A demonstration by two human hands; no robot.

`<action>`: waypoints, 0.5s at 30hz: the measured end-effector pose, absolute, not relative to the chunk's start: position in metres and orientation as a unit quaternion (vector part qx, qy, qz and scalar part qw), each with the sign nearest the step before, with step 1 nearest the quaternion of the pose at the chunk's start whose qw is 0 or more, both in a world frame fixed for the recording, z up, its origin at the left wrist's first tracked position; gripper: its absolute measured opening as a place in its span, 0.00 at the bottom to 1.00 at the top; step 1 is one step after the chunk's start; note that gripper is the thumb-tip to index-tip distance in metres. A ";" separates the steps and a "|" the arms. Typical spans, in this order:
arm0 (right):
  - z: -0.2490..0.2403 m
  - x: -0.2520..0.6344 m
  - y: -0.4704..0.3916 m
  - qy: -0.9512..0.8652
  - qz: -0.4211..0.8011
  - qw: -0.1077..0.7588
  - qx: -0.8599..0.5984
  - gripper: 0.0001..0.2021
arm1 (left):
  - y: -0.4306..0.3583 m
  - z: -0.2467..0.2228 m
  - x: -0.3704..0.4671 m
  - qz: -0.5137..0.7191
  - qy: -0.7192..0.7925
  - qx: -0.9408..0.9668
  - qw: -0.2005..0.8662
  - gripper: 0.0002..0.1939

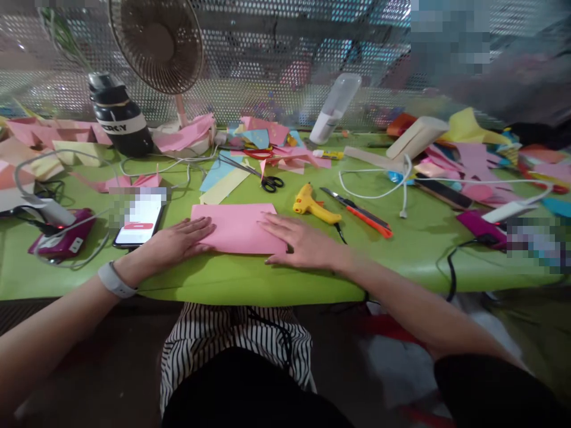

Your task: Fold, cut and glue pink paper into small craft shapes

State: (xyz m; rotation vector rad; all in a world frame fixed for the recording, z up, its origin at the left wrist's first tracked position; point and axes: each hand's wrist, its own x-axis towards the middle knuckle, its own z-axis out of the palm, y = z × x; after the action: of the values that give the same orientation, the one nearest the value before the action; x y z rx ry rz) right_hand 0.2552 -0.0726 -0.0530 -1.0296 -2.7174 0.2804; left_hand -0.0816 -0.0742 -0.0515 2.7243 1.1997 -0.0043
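A pink paper rectangle [236,229] lies flat on the green table [250,288] in front of me. My left hand [182,238] rests on its left end, fingers extended and pointing right. On its right end lies my right hand [301,241], with fingers spread and the thumb near the lower edge. Neither hand grips anything. Just right of the paper is a yellow glue gun [314,205], and beyond it an orange and black cutter knife [357,211]. Black-handled scissors [270,183] lie behind the paper.
A phone [141,217] and a purple power strip [66,235] are at left. Behind stand a black bottle [120,119], a fan [156,44] and a tilted clear bottle [334,110]. Paper scraps [477,169], white cables and another purple power strip [482,229] lie at right.
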 end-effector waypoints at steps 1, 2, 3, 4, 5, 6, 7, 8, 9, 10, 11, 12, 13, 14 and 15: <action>-0.054 0.248 -0.072 -0.933 0.092 0.105 -0.330 0.35 | -0.073 -0.049 -0.082 -0.003 0.403 0.911 0.089 0.33; -0.055 0.244 -0.070 -0.939 0.084 0.107 -0.316 0.32 | -0.072 -0.047 -0.082 -0.005 0.404 0.910 0.093 0.33; -0.056 0.242 -0.068 -0.943 0.076 0.113 -0.303 0.29 | -0.071 -0.046 -0.083 -0.007 0.403 0.910 0.095 0.34; -0.056 0.243 -0.066 -0.946 0.070 0.124 -0.290 0.27 | -0.069 -0.045 -0.085 -0.008 0.401 0.911 0.094 0.34; -0.056 0.245 -0.064 -0.949 0.065 0.135 -0.278 0.25 | -0.067 -0.045 -0.086 -0.011 0.399 0.912 0.092 0.34; -0.056 0.248 -0.063 -0.950 0.060 0.148 -0.268 0.22 | -0.065 -0.045 -0.088 -0.014 0.398 0.913 0.088 0.34; -0.055 0.250 -0.063 -0.952 0.057 0.158 -0.257 0.20 | -0.064 -0.045 -0.090 -0.015 0.399 0.913 0.081 0.34; -0.055 0.252 -0.063 -0.953 0.054 0.165 -0.249 0.18 | -0.063 -0.045 -0.092 -0.012 0.402 0.913 0.071 0.34; -0.055 0.254 -0.064 -0.954 0.047 0.169 -0.245 0.17 | -0.063 -0.045 -0.092 -0.006 0.407 0.912 0.059 0.33; -0.054 0.255 -0.065 -0.954 0.035 0.172 -0.243 0.16 | -0.065 -0.044 -0.092 0.005 0.410 0.911 0.050 0.33; -0.054 0.254 -0.066 -0.954 0.019 0.174 -0.242 0.16 | -0.067 -0.043 -0.090 0.019 0.412 0.910 0.042 0.32; -0.054 0.253 -0.067 -0.954 0.000 0.178 -0.242 0.16 | -0.070 -0.041 -0.086 0.033 0.407 0.912 0.040 0.32; -0.054 0.251 -0.067 -0.953 -0.019 0.185 -0.241 0.15 | -0.074 -0.039 -0.081 0.048 0.396 0.916 0.045 0.32; -0.053 0.248 -0.067 -0.951 -0.034 0.194 -0.238 0.14 | -0.078 -0.038 -0.075 0.061 0.382 0.921 0.048 0.33; -0.053 0.245 -0.067 -0.950 -0.042 0.205 -0.232 0.14 | -0.080 -0.036 -0.068 0.073 0.367 0.926 0.051 0.33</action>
State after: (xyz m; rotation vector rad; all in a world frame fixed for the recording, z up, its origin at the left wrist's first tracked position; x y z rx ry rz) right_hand 0.2445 -0.0669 -0.0531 -0.6482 -2.6487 -0.1166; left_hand -0.0680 -0.0805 -0.0361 2.8191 1.1163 0.2231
